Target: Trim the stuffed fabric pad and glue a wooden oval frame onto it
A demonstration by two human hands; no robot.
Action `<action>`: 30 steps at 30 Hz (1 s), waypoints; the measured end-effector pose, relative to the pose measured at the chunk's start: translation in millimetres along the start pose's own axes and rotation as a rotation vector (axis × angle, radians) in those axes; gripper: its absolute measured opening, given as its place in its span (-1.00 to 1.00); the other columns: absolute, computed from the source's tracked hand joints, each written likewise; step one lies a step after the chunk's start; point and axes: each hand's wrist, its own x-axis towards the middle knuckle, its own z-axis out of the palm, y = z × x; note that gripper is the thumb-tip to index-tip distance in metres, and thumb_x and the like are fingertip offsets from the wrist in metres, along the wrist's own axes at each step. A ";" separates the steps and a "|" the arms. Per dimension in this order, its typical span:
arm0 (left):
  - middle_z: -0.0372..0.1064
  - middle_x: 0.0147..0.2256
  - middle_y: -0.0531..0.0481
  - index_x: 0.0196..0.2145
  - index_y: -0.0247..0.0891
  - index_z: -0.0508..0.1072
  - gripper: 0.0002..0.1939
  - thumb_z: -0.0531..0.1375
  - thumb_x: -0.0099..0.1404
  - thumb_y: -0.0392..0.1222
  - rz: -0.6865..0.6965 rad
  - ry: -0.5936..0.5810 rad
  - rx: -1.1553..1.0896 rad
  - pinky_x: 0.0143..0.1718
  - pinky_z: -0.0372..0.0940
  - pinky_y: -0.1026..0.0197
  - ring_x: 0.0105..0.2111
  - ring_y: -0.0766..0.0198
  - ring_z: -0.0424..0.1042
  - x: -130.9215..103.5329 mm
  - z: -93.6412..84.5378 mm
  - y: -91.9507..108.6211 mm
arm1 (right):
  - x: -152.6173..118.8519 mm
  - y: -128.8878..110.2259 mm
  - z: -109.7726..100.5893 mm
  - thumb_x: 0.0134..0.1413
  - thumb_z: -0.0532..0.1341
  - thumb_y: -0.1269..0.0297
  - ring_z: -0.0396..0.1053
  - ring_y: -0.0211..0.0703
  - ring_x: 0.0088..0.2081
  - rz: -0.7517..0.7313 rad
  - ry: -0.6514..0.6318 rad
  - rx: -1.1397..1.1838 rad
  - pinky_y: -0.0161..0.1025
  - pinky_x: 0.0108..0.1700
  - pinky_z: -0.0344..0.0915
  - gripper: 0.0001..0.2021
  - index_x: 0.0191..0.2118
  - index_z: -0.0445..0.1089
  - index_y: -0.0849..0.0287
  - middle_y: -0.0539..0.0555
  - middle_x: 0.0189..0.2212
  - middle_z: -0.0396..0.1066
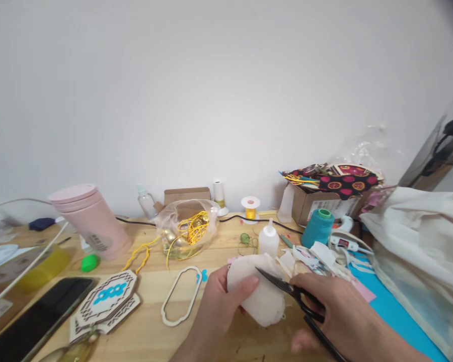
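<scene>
My left hand (221, 306) grips a white rounded piece (264, 301), apparently cloth-covered, with the thumb pressed on its face. Small loops show at its edge. My right hand (335, 306) is closed around black-handled scissors (290, 289). Their dark blades point left and lie across the upper right part of the white piece; I cannot tell whether they touch it. On the table left of my left hand lies a thin pale frame (164, 309) with a small blue flower shape (204, 275) at its upper right. A white squeeze bottle (268, 241) stands just behind the white piece.
Stacked wooden lattice pieces (107, 296) and a phone (45, 317) lie left, near a pink tumbler (92, 221). Behind are a plastic bag (191, 231) of yellow cord and a wire spool (250, 208). Teal thread (317, 229), scraps (326, 256), a glue gun (349, 245) and a cardboard box (302, 203) sit right.
</scene>
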 end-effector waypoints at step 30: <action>0.09 -0.79 0.18 -0.64 -0.33 0.36 -0.64 0.28 -0.14 0.06 0.039 -0.101 0.168 -0.74 -0.13 0.37 -0.77 0.49 -0.01 0.8 2.5 -2.8 | -1.4 2.7 7.6 -0.07 0.17 0.06 0.26 -0.26 -0.64 -0.088 0.185 -0.128 -0.34 -0.55 0.03 -0.76 -0.52 0.34 0.12 -0.05 -0.67 0.36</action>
